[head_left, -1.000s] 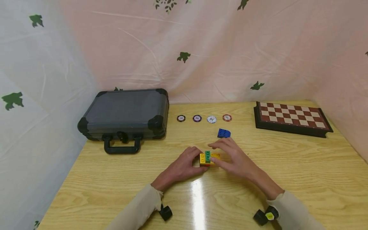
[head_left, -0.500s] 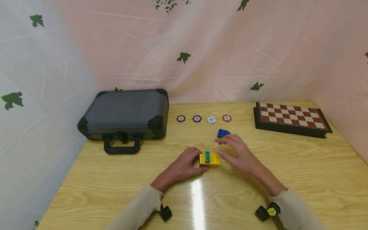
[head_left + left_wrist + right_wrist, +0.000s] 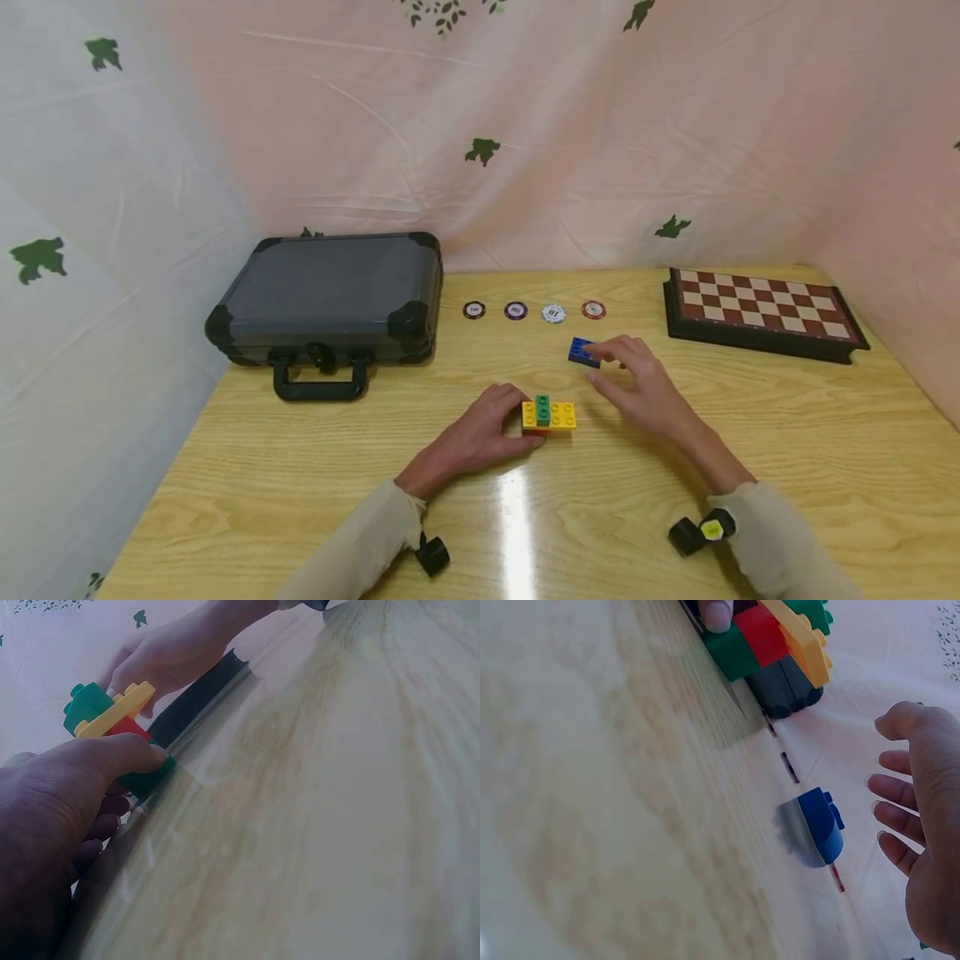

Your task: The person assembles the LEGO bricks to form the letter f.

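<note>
Gripping the brick stack (image 3: 555, 415) is the left hand (image 3: 480, 429); the right hand (image 3: 645, 390), parted fingers seemingly empty, hovers by the blue brick (image 3: 819, 823) nearer the table's (image 3: 825, 433) back edge; a low fingertip could skid it.

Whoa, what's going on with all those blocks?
A person is playing with toy blocks at a table. Their left grip is holding a little stack: green at the bottom, then red, then yellow, with another green on top. Their right grip is open right by a blue block but isn't holding it. The blue block sits by itself, with four chips in a row behind it. There's a closed case to the left and a checkered board to the right.
</note>
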The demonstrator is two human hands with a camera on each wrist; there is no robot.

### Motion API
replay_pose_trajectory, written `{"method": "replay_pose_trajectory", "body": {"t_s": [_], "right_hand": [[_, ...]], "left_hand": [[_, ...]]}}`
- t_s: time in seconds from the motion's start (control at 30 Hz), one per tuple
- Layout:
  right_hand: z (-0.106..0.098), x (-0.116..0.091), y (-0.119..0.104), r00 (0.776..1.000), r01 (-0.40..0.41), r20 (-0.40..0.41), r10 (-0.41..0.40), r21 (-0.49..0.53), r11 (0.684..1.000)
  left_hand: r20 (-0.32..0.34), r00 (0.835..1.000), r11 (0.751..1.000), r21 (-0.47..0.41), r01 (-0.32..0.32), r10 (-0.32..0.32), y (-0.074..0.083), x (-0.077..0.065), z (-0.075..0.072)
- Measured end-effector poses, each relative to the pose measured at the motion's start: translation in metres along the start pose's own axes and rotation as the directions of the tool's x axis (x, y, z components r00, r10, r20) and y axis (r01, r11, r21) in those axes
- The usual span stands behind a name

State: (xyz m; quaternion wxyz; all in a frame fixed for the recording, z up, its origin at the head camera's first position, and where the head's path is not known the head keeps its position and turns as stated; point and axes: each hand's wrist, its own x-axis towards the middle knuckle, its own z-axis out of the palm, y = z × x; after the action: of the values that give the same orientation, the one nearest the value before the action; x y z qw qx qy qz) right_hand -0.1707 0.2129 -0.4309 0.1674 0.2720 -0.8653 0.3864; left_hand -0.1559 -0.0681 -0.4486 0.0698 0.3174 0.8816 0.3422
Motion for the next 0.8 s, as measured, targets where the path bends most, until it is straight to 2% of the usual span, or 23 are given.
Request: {"method": "replay_pose_trajectory", "body": {"t_s": [0.17,0.47,0.8], "right_hand": [[-0.003,0.003,0.008,1.000,-0.021,0.000,0.021,-0.012,1.000],[-0.005,0.009,0.021,0.993,-0.117,0.019,0.117,-0.016,0.993],[-0.004,0.012,0.034,0.965,-0.247,0.083,0.249,-0.027,0.969]], "left_hand": [[0.009,1.000,1.000,0.001,0.015,-0.015,0.000,0.000,0.000],[0.004,1.000,1.000,0.015,0.001,-0.001,0.001,0.000,0.000],[0.002,1.000,1.000,0.012,-0.005,0.005,0.000,-0.001,0.000]]}}
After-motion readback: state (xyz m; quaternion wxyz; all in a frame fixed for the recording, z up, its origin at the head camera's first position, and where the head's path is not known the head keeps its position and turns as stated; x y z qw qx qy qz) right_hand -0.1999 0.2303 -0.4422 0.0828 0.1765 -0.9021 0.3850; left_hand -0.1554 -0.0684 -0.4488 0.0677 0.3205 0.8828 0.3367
